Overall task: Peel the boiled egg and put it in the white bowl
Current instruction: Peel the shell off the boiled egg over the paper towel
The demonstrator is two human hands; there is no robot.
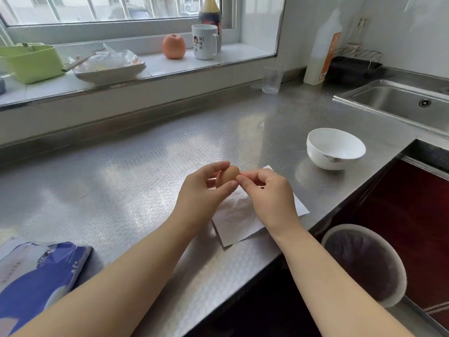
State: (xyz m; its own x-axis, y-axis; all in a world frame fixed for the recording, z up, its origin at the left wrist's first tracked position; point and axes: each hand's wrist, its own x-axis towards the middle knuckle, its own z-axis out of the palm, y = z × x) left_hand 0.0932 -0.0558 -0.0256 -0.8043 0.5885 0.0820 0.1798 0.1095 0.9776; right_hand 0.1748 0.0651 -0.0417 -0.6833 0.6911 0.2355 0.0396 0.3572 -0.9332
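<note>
While held above the napkin (239, 217), brown egg (228, 175) pinched in left hand (201, 190) fingers; right hand (269, 193) fingertips closed on its tip

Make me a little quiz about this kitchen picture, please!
1. True or false: the egg already lies in the white bowl.
2. What lies on the counter under the hands? A) a paper napkin B) a plate C) a towel
3. Fill in: on the windowsill, the apple stands beside a white ____.

Key:
1. False: the left hand holds it, still brown-shelled, and the right hand picks at it.
2. A, the paper napkin.
3. mug.
</note>
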